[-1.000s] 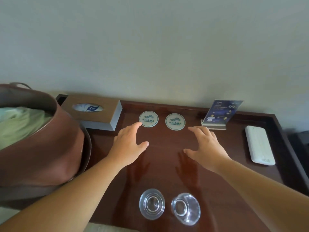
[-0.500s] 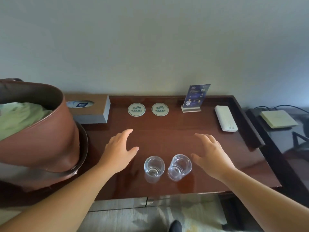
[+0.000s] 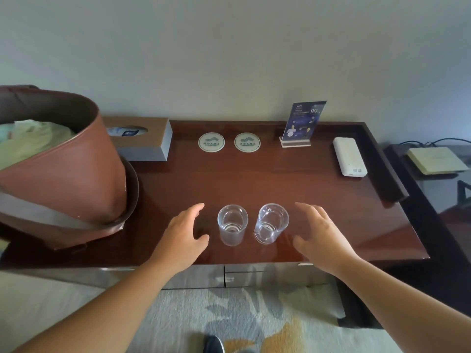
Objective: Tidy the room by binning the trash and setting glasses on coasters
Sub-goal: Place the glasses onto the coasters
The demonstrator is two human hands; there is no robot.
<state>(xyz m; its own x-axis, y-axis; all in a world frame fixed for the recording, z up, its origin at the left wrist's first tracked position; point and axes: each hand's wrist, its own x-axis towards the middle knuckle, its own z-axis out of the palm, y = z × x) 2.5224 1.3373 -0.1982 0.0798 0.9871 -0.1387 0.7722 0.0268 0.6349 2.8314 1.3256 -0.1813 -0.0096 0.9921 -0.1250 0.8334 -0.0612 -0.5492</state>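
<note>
Head view: the left glass (image 3: pixel 232 225) and right glass (image 3: pixel 271 224) are standing upright, side by side, at the near edge of the table (image 3: pixel 293 184). The left hand (image 3: pixel 182 238) and right hand (image 3: pixel 319 238) are flanking them, fingers spread, gripping nothing. The left coaster (image 3: pixel 211 142) and right coaster (image 3: pixel 247 142) are lying at the far side.

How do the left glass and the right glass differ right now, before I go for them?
The left glass stands beside the left hand, the right glass beside the right hand. The left glass looks straight; the right glass seems to lean rightward, perhaps from lens distortion. Both are clear, look empty, are unheld, stand slightly apart, and are off the coasters.
</note>
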